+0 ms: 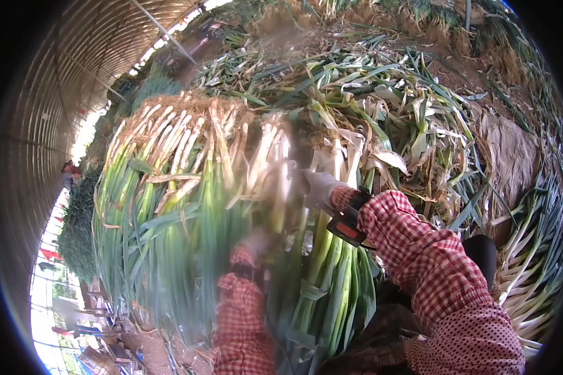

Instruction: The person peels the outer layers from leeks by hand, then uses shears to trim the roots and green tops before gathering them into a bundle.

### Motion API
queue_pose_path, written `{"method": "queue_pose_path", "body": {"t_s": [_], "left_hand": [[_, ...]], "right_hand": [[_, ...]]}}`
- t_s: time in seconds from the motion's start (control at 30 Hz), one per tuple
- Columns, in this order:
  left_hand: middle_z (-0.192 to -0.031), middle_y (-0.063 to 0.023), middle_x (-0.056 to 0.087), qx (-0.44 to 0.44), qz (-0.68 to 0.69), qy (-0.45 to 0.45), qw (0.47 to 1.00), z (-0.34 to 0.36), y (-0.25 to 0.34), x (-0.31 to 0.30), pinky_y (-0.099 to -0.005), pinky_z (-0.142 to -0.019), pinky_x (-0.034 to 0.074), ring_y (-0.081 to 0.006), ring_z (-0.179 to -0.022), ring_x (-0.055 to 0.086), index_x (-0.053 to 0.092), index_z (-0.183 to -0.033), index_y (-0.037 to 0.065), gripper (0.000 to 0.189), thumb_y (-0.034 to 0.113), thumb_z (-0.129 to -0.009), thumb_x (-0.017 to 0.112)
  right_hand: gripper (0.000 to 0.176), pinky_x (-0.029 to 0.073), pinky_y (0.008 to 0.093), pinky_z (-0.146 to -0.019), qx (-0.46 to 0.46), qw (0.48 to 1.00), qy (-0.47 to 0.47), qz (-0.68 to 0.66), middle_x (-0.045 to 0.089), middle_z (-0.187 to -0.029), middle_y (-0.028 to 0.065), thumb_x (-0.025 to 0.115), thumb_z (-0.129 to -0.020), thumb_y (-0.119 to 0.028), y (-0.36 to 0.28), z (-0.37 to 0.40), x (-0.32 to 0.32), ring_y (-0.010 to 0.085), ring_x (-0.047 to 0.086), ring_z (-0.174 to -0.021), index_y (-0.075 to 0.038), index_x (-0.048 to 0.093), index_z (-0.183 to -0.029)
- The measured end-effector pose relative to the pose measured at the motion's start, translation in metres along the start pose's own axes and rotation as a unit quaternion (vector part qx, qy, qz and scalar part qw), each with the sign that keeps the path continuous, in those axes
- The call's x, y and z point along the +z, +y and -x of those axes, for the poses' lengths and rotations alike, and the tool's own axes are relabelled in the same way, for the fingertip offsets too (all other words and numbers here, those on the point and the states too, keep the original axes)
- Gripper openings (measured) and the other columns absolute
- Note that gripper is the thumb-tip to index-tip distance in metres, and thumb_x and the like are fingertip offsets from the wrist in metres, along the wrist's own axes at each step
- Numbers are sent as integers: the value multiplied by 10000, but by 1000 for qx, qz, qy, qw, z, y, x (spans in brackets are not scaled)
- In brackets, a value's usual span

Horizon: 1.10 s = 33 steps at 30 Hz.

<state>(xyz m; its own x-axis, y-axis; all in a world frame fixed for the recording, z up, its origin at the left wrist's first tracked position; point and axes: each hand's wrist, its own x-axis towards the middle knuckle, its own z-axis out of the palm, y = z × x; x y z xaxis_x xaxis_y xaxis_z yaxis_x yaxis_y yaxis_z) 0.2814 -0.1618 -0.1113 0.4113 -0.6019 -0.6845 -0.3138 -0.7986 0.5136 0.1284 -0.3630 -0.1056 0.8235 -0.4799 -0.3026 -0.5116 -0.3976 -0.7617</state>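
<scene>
A large pile of green onions (169,187), thick like leeks, lies in front of me with white stems and brown roots pointing away. My right hand (321,189), in a pale glove, is at the white stems near the middle; its fingertips are smeared by motion. Just beside it are blurred stems (280,181), and I cannot tell whether the hand grips them. My left hand (254,242) is lower, over the green leaves, and strongly blurred. Under my right forearm lies another bunch of green onions (334,275). A dark wrist device (346,230) sits at my right cuff.
Loose stripped leaves (413,119) are heaped beyond and to the right. Further green onions (525,269) with white stems lie at far right, by a brown sheet (503,150). A ribbed tunnel wall (44,125) curves along the left, with a distant person (71,172) beside it.
</scene>
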Motion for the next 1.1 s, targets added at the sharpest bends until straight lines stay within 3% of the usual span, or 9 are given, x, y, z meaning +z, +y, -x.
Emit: {"method": "queue_pose_path", "body": {"t_s": [0.23, 0.37, 0.43, 0.47, 0.7, 0.87, 0.93, 1.0, 1.1], "left_hand": [[-1127, -200, 699, 48, -319, 194, 926, 5, 6, 24, -375, -867, 550, -299, -1047, 688, 637, -1246, 49, 502, 329, -839, 725], [-1109, -163, 721, -6, -436, 281, 855, 19, 25, 15, -378, -815, 565, -258, -1033, 711, 695, -1157, 125, 488, 463, -810, 746], [-1060, -158, 736, 1, -408, 348, 844, -2, 2, 0, -372, -729, 545, -270, -961, 732, 698, -1124, 121, 384, 382, -843, 730], [-1056, -162, 737, -44, -483, 252, 838, 38, 49, -11, -374, -711, 535, -278, -949, 735, 698, -1117, 120, 352, 355, -856, 721], [-1166, -146, 714, -78, -403, 222, 884, 41, 65, 30, -393, -956, 534, -291, -1063, 706, 662, -1166, 108, 343, 276, -870, 696], [-1066, -120, 735, -85, -431, 268, 857, 46, 69, 6, -399, -799, 533, -256, -978, 723, 651, -1133, 129, 287, 247, -873, 675], [-1021, -113, 739, -95, -421, 358, 828, 23, 44, -17, -378, -776, 513, -236, -938, 727, 642, -1114, 139, 254, 231, -878, 663], [-1025, -164, 725, -58, -455, 350, 817, 23, 48, -28, -429, -828, 541, -312, -897, 726, 665, -1099, 113, 249, 262, -900, 643], [-1007, -159, 724, -31, -422, 262, 867, 36, 58, -14, -416, -858, 527, -319, -884, 720, 645, -1128, 96, 337, 322, -881, 677]], "right_hand": [[563, 554, 397, -881, 56, 997, 36, 26, 687, -1114, 234, 721, -734, -209, 2, -11, 9, 354, 678, -1064, 21, 574, -1227], [642, 539, 417, -881, -109, 993, 32, 19, 682, -1117, 185, 749, -735, -216, 39, 7, 9, 350, 675, -1015, -96, 519, -1322], [631, 537, 427, -872, -17, 996, 12, 84, 701, -1080, 146, 710, -745, -167, 17, 51, -18, 360, 675, -999, -91, 471, -1325], [612, 540, 432, -857, -32, 995, 24, 90, 706, -1060, 141, 695, -747, -149, 26, 60, -23, 368, 673, -1002, -79, 462, -1308], [531, 550, 470, -793, 16, 984, 61, 167, 685, -955, 245, 661, -758, -133, 42, 34, -15, 414, 684, -941, 18, 463, -1227], [611, 557, 433, -868, 38, 994, -16, 105, 684, -1054, 280, 637, -812, -112, 19, 75, -30, 393, 690, -1015, 60, 411, -1353], [803, 548, 437, -889, -84, 985, -122, 84, 674, -991, 262, 659, -811, -137, -5, 125, -29, 375, 688, -984, -128, 276, -1517], [825, 555, 455, -855, -130, 972, -158, 116, 679, -936, 241, 666, -803, -153, -3, 148, -9, 374, 699, -935, -126, 263, -1523], [848, 566, 473, -748, -26, 989, -77, 122, 684, -819, 197, 684, -787, -183, 7, 139, -26, 382, 704, -802, -76, 252, -1509]]}}
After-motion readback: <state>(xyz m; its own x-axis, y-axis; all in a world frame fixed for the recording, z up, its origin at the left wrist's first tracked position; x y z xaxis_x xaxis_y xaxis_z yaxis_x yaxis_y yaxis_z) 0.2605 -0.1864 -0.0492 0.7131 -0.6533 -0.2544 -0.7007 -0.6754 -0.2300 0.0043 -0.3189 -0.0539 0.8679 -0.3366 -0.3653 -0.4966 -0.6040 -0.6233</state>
